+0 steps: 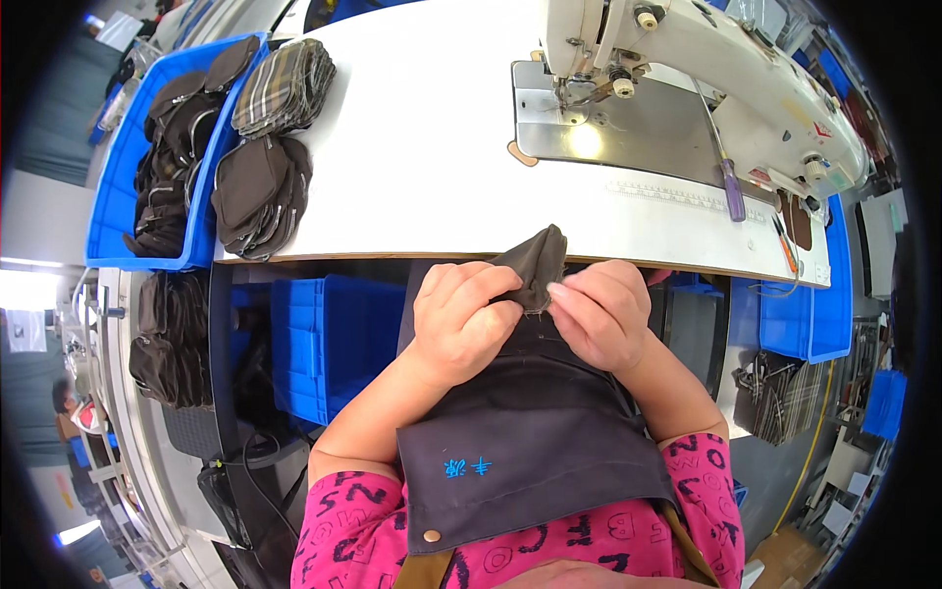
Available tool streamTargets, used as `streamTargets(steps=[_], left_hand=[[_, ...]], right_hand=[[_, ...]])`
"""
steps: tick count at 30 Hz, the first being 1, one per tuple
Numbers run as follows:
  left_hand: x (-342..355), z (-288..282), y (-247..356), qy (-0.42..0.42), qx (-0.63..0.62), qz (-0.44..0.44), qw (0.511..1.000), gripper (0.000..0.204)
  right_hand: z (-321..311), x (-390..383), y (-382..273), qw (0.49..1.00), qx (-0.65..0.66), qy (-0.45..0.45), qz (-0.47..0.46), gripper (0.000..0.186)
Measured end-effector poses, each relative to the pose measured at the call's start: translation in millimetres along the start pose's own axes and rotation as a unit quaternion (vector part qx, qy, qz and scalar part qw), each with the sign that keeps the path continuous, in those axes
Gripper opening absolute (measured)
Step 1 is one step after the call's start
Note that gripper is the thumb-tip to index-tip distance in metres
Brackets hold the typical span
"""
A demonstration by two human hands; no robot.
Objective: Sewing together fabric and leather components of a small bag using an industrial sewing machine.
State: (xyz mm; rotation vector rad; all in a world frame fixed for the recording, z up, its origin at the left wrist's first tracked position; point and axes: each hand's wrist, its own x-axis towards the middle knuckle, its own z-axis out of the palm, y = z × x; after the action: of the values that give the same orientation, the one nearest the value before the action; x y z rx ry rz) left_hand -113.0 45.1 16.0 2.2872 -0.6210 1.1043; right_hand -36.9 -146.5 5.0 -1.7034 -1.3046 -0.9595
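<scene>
A small dark brown sewn fabric piece (536, 263), folded to a peak, is held up between my hands at the table's front edge. My left hand (459, 319) is closed on its left side, thumb and fingers pinching the cloth. At the lower right edge, where loose threads show, my right hand (602, 312) pinches the fabric between thumb and fingertips. My fingers hide part of the piece. Beyond it stands a white sewing machine (706, 74) with a metal plate (638, 133) under its needle.
A purple-handled screwdriver (733, 189) and a clear ruler (677, 196) lie right on the white table (412, 147). Stacks of dark pouches (260, 196) and plaid pieces (285, 86) sit left, beside a filled blue bin (201, 240). Another blue bin (324, 348) is below the table.
</scene>
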Motion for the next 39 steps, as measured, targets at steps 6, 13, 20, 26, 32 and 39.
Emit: streamTargets(steps=[6,13,20,26,32,39], left_hand=[[0,1,2,-0.063,-0.085,-0.127,0.986,0.030],[4,-10,2,-0.187,-0.339,-0.458,0.800,0.011],[-5,-2,-2,-0.147,-0.452,-0.498,0.726,0.008],[-4,-3,0,-0.156,-0.447,-0.505,0.721,0.008],[4,-9,4,-0.204,-0.411,-0.504,0.731,0.007],[7,-11,5,-0.218,-0.389,-0.457,0.770,0.008]], right_hand=[[-5,7,2,0.988,0.064,-0.096,0.099,0.018],[-17,7,1,0.819,0.322,-0.199,0.432,0.010],[-17,4,2,0.762,0.391,-0.211,0.470,0.015],[-18,5,3,0.778,0.377,-0.201,0.461,0.014],[-19,14,4,0.787,0.362,-0.233,0.441,0.013],[-17,8,13,0.690,0.438,-0.269,0.510,0.011]])
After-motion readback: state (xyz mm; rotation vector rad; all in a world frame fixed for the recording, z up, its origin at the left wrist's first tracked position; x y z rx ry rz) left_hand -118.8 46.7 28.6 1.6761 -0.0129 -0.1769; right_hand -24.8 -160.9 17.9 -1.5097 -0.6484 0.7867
